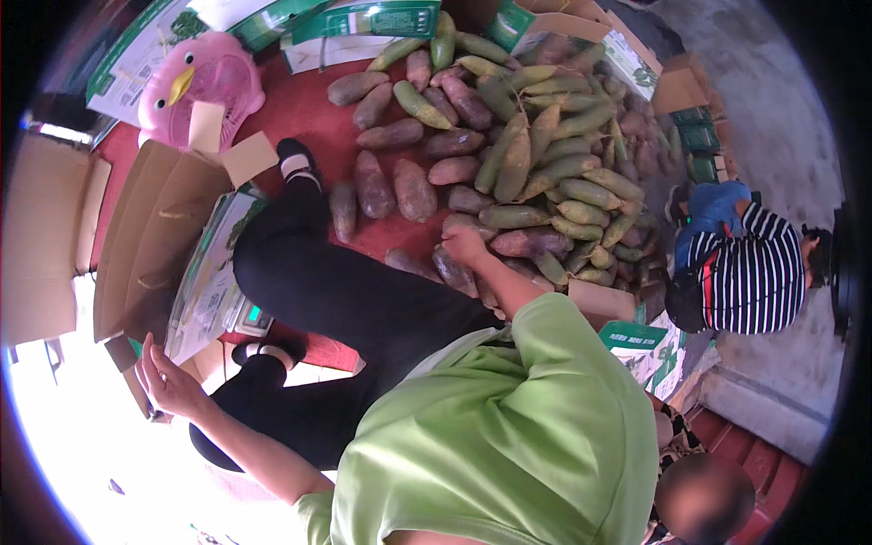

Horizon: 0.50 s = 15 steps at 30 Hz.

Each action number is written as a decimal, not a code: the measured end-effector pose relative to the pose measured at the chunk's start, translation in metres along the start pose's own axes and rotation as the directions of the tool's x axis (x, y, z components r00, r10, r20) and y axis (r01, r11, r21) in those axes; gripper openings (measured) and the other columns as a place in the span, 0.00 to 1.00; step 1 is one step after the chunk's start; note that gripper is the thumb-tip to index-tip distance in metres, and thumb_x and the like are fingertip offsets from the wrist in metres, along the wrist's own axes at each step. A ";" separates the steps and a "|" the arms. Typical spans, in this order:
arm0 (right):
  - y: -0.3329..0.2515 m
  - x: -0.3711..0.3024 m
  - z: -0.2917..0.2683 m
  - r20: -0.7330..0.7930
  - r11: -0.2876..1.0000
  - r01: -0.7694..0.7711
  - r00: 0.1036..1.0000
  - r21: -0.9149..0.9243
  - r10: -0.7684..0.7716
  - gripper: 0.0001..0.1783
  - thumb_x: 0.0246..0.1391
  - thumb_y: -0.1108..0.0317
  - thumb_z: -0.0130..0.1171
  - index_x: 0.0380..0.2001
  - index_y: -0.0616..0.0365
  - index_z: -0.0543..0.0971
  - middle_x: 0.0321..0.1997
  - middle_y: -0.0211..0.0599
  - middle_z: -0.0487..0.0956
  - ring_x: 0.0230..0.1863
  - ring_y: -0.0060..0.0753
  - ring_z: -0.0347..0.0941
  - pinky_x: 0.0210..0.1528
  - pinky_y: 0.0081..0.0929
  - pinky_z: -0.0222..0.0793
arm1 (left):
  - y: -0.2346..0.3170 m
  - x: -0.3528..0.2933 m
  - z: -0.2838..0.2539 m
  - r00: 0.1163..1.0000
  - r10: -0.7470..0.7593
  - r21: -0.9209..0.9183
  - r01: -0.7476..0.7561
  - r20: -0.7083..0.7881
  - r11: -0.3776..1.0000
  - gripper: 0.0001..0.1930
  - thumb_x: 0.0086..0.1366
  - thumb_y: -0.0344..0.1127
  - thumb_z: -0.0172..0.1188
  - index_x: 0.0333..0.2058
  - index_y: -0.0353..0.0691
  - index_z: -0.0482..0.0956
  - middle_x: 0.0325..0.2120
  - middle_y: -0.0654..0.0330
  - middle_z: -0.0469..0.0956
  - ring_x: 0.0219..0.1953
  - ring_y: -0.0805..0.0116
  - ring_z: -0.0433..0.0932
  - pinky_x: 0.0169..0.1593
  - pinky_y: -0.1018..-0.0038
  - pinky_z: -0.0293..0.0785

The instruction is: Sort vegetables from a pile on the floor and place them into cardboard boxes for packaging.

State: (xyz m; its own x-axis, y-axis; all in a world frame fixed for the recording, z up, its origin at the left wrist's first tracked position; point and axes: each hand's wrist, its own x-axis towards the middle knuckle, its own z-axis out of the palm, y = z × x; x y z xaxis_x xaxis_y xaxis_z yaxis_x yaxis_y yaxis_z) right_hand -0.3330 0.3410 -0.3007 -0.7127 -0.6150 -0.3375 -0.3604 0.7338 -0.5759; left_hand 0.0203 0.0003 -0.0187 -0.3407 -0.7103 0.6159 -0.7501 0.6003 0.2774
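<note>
On a heap of long radish-like vegetables, my right hand is closed at the top end of a reddish-purple radish-like vegetable; the fingertips are partly hidden. Green ones make up much of the heap, while reddish-purple ones lie mostly nearer to me and to the left. My left hand is held out at the lower left, fingers apart and nothing in it. Nearest to that hand is an open cardboard box with a printed side. A small scale with a lit green display sits beside the box.
A pink plastic basket with a bird face stands at the upper left. Green-and-white printed cartons border the red floor covering. A person in a striped top crouches at the right; another person is at the lower right.
</note>
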 end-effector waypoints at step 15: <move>-0.003 0.008 0.015 0.144 0.992 0.009 0.989 0.128 -0.028 0.13 0.45 0.66 0.59 0.34 0.61 0.79 0.26 0.41 0.80 0.30 0.32 0.78 0.36 0.29 0.71 | 0.014 0.007 -0.002 0.989 -0.144 -0.010 0.144 -0.044 0.990 0.07 0.62 0.36 0.58 0.35 0.43 0.82 0.28 0.61 0.78 0.32 0.67 0.77 0.37 0.72 0.72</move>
State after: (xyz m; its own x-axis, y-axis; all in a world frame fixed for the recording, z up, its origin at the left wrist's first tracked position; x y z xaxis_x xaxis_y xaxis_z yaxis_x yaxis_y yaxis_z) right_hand -0.3284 0.3292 -0.3126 -0.6082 -0.6702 -0.4254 -0.2870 0.6853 -0.6694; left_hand 0.0086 0.0042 -0.0093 -0.2036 -0.7724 0.6016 -0.7853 0.4958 0.3708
